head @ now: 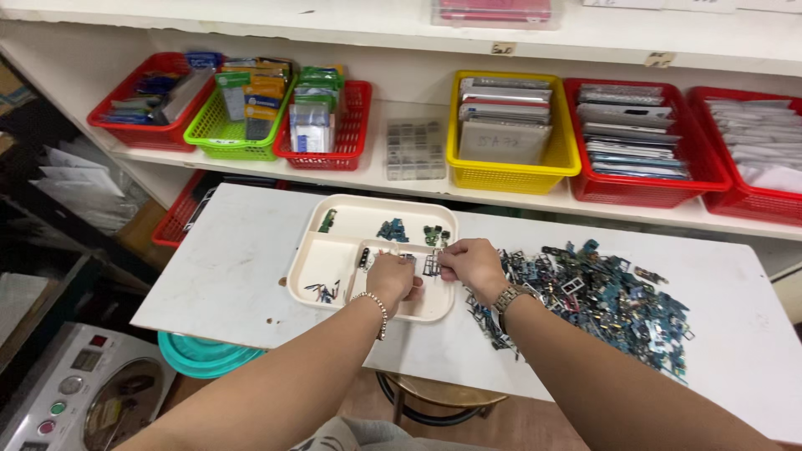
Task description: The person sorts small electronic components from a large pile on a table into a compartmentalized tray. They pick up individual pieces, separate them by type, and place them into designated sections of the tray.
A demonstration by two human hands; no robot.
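From the head camera I see my left hand [391, 280] and right hand [468, 263] meeting over the near right compartment of the cream tray [334, 209] on the bench [234, 267], both pinched on a small metal frame [431, 264]. I'd grip its edges lightly, with the parts heap [601, 292] just right.

Bare white tabletop [234, 267] left of the cream divided plastic tray [317, 250]: open passage. Right side blocked by heap of small dark metal-and-circuit parts [601, 292]. Beyond heap, far right tabletop open.
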